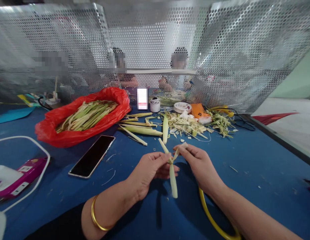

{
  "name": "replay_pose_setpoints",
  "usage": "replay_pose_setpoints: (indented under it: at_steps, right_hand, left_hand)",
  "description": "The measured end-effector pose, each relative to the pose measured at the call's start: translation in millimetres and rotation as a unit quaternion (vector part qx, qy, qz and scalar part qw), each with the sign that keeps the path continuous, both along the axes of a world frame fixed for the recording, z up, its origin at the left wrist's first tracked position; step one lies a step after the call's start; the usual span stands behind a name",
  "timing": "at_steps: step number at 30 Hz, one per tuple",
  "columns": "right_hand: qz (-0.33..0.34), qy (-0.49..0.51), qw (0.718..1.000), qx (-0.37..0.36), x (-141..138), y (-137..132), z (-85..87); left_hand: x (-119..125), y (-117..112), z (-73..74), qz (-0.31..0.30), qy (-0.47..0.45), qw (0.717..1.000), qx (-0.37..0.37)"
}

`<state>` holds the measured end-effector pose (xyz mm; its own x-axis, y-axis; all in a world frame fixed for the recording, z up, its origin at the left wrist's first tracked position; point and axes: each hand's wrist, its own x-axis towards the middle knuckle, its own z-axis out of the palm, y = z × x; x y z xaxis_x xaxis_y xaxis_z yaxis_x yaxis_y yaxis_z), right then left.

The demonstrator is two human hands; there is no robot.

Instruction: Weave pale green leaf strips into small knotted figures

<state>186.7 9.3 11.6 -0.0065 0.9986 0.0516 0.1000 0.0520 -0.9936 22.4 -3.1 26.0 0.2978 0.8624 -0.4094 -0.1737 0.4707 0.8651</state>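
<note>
Above the blue table, my left hand is closed, thumb and fingers pinching the folded middle of a pale green corn husk strip. One end hangs straight down below the fingers, and another end sticks out up and to the left. My right hand is closed too, pinching the whitish end that runs up to the right. Beyond the hands lie loose husk leaves, with one leaf pointing toward me. A red plastic bag at left holds many more leaves.
A phone lies left of my hands, near a purple power strip and white cable. Husk scraps, a white jar and a tape roll sit before a perforated metal screen. A yellow tube curves under my right arm.
</note>
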Motion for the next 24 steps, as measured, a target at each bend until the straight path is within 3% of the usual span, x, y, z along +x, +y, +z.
replay_pose_setpoints:
  at_steps: [3, 6, 9, 13, 16, 20, 24]
  right_hand:
    - [0.017, -0.006, 0.999, -0.042, 1, -1, 4.6]
    - [0.110, -0.046, 0.989, -0.092, -2, -6, 4.5]
    - [0.172, -0.080, 0.978, -0.082, -6, -10, 1.7]
    - [0.166, -0.107, 0.980, -0.017, -3, -9, 1.4]
    - [0.107, -0.145, 0.983, 0.024, 0, -5, 4.2]
    - [0.033, -0.054, 0.998, 0.005, 2, -2, 6.0]
    - [0.013, 0.036, 0.999, -0.024, 1, -2, 7.5]
  left_hand:
    - [-1, 1, 1.9, 0.036, -0.010, 0.999, 0.036]
    - [-1, 2, 1.2, 0.072, -0.007, 0.996, 0.060]
    - [0, 3, -1.1, 0.096, -0.003, 0.992, 0.078]
    - [2, 5, -2.4, 0.143, 0.044, 0.985, 0.089]
    - [3, 5, -1.4, 0.160, 0.067, 0.980, 0.095]
    - [6, 1, -1.0, 0.062, 0.041, 0.992, 0.107]
    - [6, -4, 0.1, -0.036, 0.025, 0.995, 0.088]
